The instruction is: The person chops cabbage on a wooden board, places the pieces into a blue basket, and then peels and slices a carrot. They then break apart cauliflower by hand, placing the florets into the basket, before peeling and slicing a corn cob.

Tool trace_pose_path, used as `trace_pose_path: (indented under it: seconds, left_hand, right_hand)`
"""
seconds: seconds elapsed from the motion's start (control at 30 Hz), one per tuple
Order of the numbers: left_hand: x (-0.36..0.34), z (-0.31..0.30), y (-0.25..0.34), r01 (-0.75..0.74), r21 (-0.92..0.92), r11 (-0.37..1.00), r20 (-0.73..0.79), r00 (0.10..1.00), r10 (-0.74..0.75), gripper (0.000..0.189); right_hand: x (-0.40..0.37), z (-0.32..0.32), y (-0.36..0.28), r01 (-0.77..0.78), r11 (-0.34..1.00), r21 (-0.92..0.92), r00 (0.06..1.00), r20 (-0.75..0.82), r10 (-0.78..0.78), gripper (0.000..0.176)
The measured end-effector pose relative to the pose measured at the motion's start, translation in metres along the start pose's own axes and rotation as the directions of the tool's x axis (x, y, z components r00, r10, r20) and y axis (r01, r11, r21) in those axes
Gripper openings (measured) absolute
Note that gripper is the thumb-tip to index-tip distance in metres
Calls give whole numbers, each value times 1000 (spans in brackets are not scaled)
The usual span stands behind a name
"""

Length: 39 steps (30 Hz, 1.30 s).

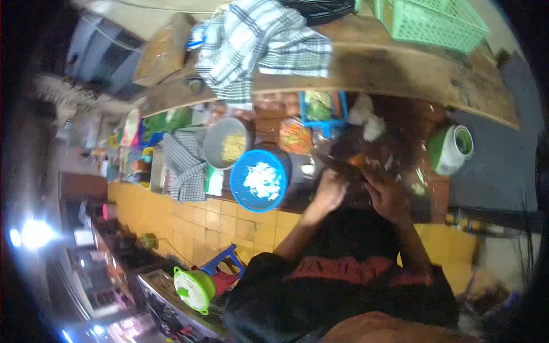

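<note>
We find the left hand (330, 193) and right hand (388, 197) side by side, fingers curled downward. Blur prevents us telling whether either pinches anything. An orange piece (358, 160) lies just beyond them, between the two, on the dark worktop (400, 123), which is strewn with white scraps. The left hand is nearer the blue bowl (240, 195) of white choppings at left. A green-and-white container (452, 150) stands at right, well apart.
</note>
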<state>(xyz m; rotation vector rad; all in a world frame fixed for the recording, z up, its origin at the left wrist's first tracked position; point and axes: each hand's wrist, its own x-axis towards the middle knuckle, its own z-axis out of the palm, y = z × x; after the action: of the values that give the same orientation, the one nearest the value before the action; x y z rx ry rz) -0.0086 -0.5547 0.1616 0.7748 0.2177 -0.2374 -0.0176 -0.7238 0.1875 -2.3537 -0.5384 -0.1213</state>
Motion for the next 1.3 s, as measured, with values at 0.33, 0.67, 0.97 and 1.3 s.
trace_pose_path:
  seconds: [0.33, 0.67, 0.97, 1.3]
  left_hand:
    - [9, -18, 19, 76, -91, 993, 155, 986, -62, 32]
    - [5, -27, 27, 62, 390, 919, 143, 982, -127, 30]
    - [8, -22, 22, 111, 390, 914, 46, 989, -140, 32]
    - [1, 2, 29, 66, 220, 973, 133, 986, -96, 28]
  right_hand:
    - [10, -16, -21, -105, 982, 157, 984, -125, 125, 21]
    - [20, -13, -21, -98, 994, 37, 995, 39, 97, 24]
    - [23, -25, -35, -91, 996, -24, 995, 36, 92, 24]
    - [30, -40, -23, -169, 977, -133, 980, -125, 152, 23]
